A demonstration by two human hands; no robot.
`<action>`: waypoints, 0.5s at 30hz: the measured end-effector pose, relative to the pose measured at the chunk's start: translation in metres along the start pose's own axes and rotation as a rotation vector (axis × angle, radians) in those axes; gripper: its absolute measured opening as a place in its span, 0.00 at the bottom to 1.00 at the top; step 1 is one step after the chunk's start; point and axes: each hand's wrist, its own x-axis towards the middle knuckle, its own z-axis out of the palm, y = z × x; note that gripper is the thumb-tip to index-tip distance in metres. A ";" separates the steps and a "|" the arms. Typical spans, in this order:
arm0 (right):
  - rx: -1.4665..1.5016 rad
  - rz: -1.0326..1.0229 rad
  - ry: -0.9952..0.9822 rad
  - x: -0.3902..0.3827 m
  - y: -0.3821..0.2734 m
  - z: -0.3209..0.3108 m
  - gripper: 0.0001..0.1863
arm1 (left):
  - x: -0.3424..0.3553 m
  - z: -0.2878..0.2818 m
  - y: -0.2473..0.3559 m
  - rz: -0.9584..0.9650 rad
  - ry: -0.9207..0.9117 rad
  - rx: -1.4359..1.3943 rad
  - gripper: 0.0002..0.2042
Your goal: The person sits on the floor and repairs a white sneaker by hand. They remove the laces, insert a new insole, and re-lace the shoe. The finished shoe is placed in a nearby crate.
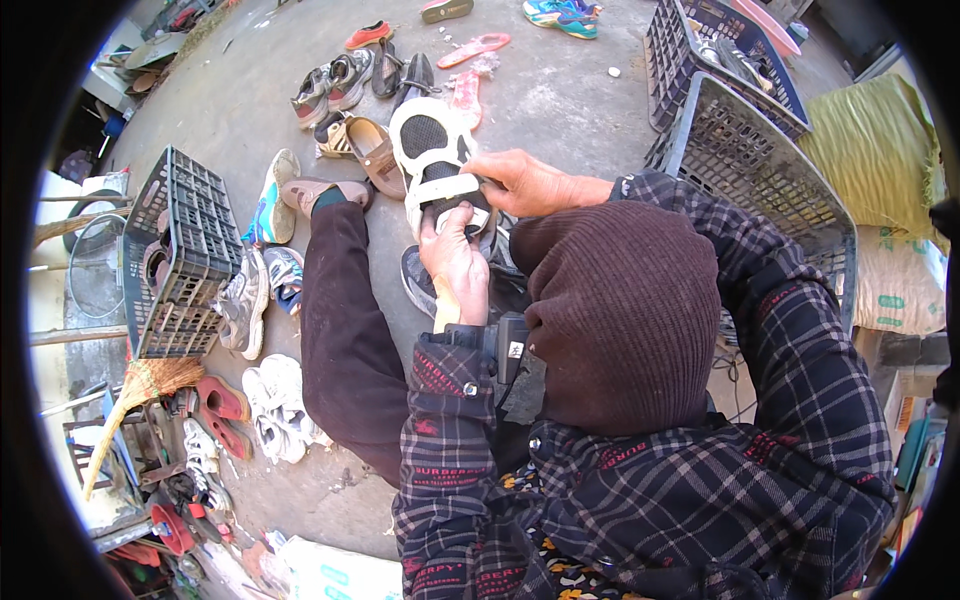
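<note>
A white and black sneaker (428, 135) is held up in front of me, its toe end pointing away. My left hand (458, 262) grips its near end around the opening, fingers closed on it. From the right, my right hand (525, 182) is closed at the shoe's side, thumb and fingertips by the white strap (447, 189) across the upper. Exactly what those fingertips pinch is hidden. Just under my left hand, a dark grey shoe (417, 280) lies on the ground, partly covered. Beyond the sneaker rests a brown slip-on shoe (372, 152).
Several shoes lie about, including white sneakers (277, 405) at left and a blue shoe (562, 17) at the far side. A plastic crate (190, 250) stands left, another crate (765, 150) right. A straw broom (150, 385) leans near the left crate. My knees flank the work.
</note>
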 end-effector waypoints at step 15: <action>0.561 0.490 -0.504 -0.004 0.007 0.004 0.21 | 0.005 -0.038 -0.023 -0.005 0.063 0.095 0.24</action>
